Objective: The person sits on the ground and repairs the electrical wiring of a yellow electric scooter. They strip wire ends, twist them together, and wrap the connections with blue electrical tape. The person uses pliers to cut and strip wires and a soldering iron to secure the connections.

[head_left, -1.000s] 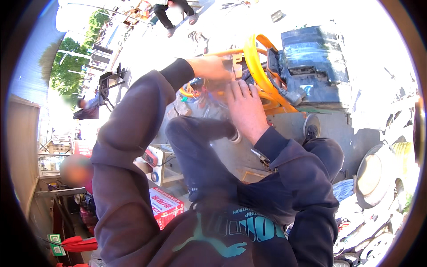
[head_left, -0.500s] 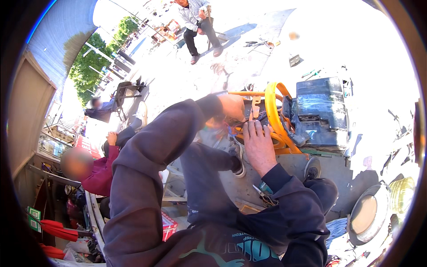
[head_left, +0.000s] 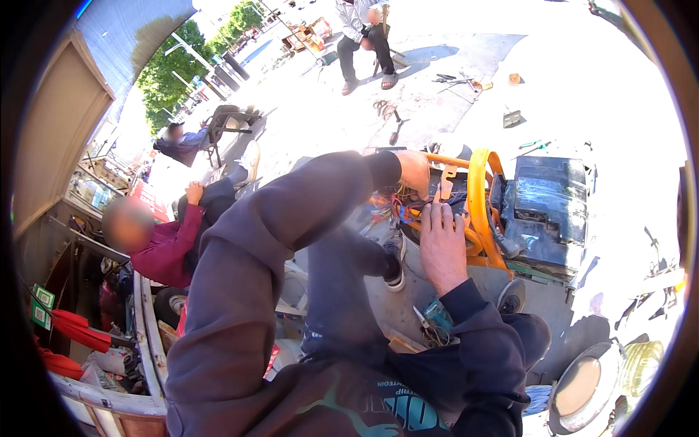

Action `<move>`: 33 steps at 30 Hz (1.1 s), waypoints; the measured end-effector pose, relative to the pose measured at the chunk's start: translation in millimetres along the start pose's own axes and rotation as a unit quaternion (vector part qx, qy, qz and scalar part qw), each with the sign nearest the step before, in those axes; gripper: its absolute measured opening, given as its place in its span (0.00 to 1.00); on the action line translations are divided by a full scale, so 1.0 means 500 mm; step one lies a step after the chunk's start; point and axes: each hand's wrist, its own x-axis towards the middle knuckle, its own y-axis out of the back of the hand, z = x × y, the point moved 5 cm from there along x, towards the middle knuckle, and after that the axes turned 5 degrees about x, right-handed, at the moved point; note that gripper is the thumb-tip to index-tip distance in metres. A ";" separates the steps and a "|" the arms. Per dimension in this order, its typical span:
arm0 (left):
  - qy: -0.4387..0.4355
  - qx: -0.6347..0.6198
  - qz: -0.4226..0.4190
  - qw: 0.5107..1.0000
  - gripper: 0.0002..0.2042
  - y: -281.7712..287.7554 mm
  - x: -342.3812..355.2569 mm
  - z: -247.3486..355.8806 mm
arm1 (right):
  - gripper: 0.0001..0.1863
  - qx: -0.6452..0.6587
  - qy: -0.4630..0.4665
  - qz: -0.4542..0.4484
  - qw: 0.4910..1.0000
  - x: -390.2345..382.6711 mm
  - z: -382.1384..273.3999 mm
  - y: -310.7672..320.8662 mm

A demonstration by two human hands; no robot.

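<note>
At far left sat a person in maroon (head_left: 173, 251); mid-view, coloured wires (head_left: 399, 211) hung beside the left hand (head_left: 413, 175), its fingers curled downward – their grasp hidden. The right hand (head_left: 443, 251) stretched its fingers toward a slotted orange bracket (head_left: 445, 182) – whether it gripped anything was unclear – and the orange frame (head_left: 478, 182) arched beside a black case (head_left: 550, 211)

Wires (head_left: 398, 209) beside the 2 hands (head_left: 413, 173) (head_left: 443, 247) partly hidden, ends too small to tell

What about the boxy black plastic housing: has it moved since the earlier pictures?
No: the black housing stays just right of the curved yellow metal hoop; only the camera view shifted.
</note>
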 end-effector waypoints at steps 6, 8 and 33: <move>0.191 0.058 -0.072 0.977 0.11 0.025 0.017 0.034 | 0.27 -0.013 -0.003 0.001 1.000 0.008 0.009 -0.002; 0.211 0.040 -0.079 0.973 0.11 0.041 0.010 0.052 | 0.27 -0.016 -0.003 -0.003 1.000 0.007 0.012 0.000; 0.173 -0.058 0.029 0.983 0.11 0.033 0.012 -0.028 | 0.33 0.174 -0.037 0.022 0.984 0.018 0.018 0.010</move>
